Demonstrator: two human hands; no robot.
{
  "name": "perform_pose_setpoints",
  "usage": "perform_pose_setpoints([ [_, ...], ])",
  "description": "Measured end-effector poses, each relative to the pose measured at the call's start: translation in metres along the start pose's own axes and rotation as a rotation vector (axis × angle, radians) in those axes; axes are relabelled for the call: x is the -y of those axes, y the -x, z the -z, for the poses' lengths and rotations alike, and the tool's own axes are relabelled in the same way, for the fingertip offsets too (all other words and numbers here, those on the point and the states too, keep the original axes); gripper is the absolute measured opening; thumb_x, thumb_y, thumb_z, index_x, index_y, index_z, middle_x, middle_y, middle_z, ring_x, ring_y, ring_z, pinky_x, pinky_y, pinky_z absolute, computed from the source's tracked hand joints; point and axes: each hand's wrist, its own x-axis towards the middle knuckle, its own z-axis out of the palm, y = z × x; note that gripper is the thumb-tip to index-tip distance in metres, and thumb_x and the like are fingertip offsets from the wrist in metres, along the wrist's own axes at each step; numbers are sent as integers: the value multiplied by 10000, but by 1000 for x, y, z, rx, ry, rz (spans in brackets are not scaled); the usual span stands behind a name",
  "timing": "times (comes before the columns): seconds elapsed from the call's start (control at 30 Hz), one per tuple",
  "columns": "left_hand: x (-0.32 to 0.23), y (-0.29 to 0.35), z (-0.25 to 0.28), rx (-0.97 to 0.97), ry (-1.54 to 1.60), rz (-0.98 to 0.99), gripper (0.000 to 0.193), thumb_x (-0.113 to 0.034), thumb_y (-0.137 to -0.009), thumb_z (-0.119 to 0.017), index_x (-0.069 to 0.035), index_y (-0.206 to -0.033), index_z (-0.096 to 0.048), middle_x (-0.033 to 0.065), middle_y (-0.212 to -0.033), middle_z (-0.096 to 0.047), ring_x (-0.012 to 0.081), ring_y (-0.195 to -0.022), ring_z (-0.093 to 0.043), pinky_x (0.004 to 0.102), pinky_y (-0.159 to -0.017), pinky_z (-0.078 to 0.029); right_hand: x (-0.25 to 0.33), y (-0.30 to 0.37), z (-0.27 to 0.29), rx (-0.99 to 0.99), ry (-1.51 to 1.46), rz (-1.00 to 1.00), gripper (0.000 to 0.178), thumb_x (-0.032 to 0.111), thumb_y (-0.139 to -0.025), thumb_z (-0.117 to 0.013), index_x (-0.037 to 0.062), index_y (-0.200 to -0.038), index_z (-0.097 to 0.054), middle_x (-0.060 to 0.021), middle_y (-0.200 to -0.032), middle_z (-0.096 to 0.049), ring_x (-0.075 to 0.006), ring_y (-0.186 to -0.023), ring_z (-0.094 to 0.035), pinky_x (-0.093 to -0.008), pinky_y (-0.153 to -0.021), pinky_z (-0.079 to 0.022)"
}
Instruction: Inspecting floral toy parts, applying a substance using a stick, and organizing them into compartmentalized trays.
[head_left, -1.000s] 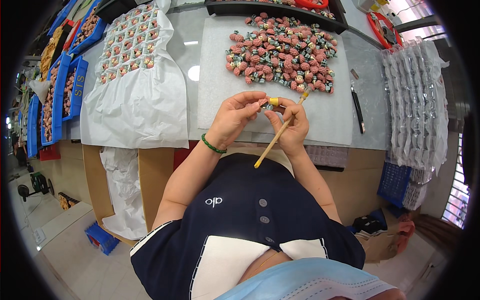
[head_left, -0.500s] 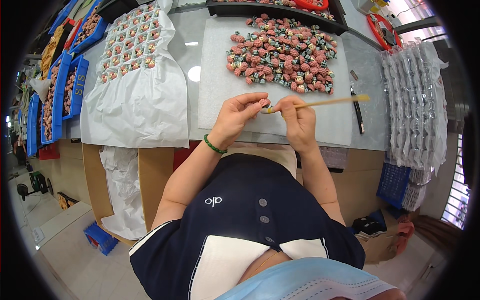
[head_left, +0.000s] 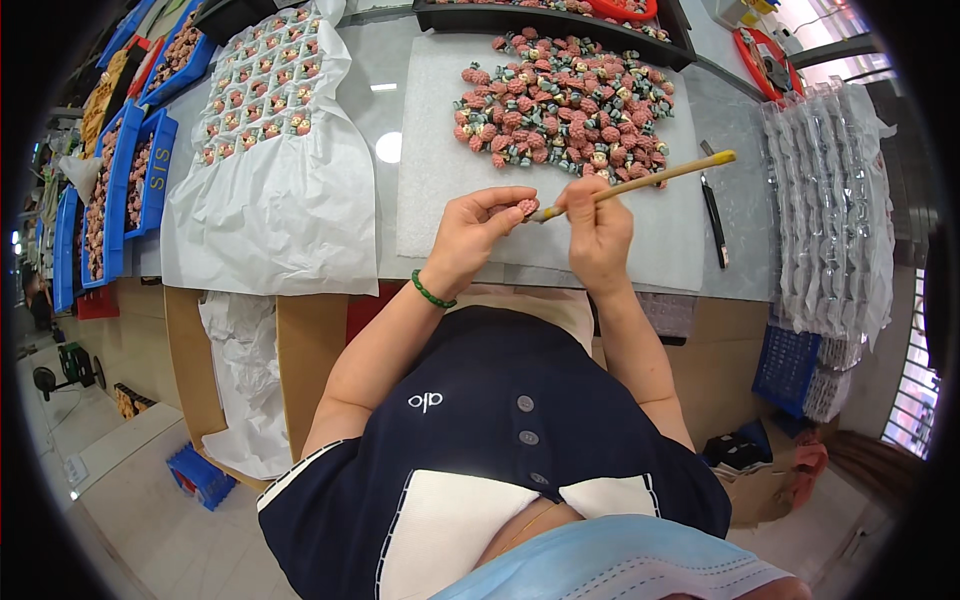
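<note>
Between the thumb and fingers of my left hand is a small pink-topped figurine, its lower part mostly hidden. My right hand grips a thin wooden-handled brush near its working end. The brush's tip is at the figurine, and its yellow-ended handle slants up to the right. Both hands are above the near part of a white foam sheet. Beyond them on the sheet lies a heap of similar pink and grey figurines.
At left, white paper lies beside a compartment tray of figurines. A black tray stands behind the heap. A slim black tool lies right of the sheet, before stacked clear plastic trays. Blue bins stand far left.
My right hand has turned the brush, so its handle end has risen farther up the picture. My left hand and the figurine have hardly moved.
</note>
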Motion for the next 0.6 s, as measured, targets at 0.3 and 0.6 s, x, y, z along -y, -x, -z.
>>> perform_pose_setpoints([
  [0.3, -1, -3, 9, 88, 267, 66, 286, -41, -823, -539, 44, -1096, -523, 82, -994, -591, 63, -776, -491, 189, -677, -393, -9, 9, 8, -16, -281, -4, 101, 119, -888, -472, 32, -910, -519, -68, -764, -554, -126, -669, -522, -229, -600, -424],
  [0.6, -7, -10, 3, 144, 400, 116, 352, -20, -838, -493, 7, -1186, -452, 115, -1172, -500, 124, -938, -526, 232, -771, -409, -10, 14, 6, 69, -212, -10, 171, -25, -744, -640, 9, -828, -495, -85, -868, -576, -128, -765, -565, -231, -683, -463],
])
